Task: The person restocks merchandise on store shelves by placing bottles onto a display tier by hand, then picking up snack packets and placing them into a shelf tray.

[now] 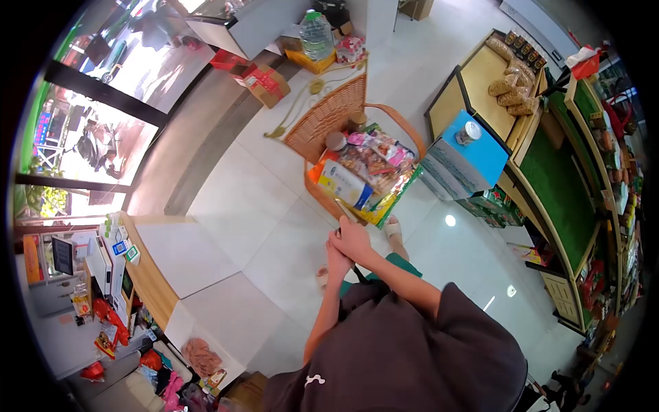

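My right hand (353, 237) and my left hand (336, 257) are brought together in front of my body, touching. The right one is closed and lies partly over the left. A small dark bit shows between them, too small to name. Just beyond stands a wicker chair (328, 118) with a curved armrest. Its seat is piled with packaged goods: a white, blue and yellow packet (341, 184), clear bags of pink-wrapped snacks (381, 154), and a jar (336, 141) with a second, brown jar (356, 121) toward the backrest.
A blue-topped carton (456, 154) bearing a small jar (469, 132) stands right of the chair. Beyond are shelves with green matting (556, 182). A wood-edged counter (147, 271) is at left. Behind are a red box (268, 86) and a large water bottle (316, 36).
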Demonstrator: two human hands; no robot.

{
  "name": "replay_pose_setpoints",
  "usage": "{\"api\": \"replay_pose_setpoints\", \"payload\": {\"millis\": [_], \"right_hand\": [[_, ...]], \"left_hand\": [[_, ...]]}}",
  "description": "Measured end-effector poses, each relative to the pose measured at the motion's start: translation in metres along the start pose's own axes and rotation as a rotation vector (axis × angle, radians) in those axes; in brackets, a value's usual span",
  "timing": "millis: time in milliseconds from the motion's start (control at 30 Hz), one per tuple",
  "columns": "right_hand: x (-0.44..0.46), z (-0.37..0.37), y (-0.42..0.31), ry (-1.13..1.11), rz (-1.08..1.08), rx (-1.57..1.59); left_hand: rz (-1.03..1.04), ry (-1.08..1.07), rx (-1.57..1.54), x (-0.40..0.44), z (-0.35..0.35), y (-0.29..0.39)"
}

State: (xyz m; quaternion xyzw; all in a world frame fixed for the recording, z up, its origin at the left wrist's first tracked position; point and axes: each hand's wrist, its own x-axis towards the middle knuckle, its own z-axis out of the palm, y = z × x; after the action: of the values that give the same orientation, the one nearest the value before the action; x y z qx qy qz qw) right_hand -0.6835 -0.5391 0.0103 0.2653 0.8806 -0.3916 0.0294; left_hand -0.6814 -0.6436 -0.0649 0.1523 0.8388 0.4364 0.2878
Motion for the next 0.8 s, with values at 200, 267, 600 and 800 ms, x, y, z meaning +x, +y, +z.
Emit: {"api": "replay_pose_setpoints", "payload": {"millis": [200,267,600,800], "right_hand": [[0.044,-0.105,0.119,-0.237,0.056,0.353],[0.059,-0.118,0.161,-0.24,0.171,0.501],[0.201,-0.13,0.258,0.223,0.052,0.184],[0.269,-0.105,0.267,0.206,0.0,0.141]], "left_hand": [[-0.269,0.117,-0.689,0.046,0.122,0.061],[-0.355,0.079,-0.76,0.063,0.133,0.09],[-0.408,0.261,-0.868,0.174,0.145,0.084],[-0.4,0.249,-1.056,0.245,0.149,0.073]]}}
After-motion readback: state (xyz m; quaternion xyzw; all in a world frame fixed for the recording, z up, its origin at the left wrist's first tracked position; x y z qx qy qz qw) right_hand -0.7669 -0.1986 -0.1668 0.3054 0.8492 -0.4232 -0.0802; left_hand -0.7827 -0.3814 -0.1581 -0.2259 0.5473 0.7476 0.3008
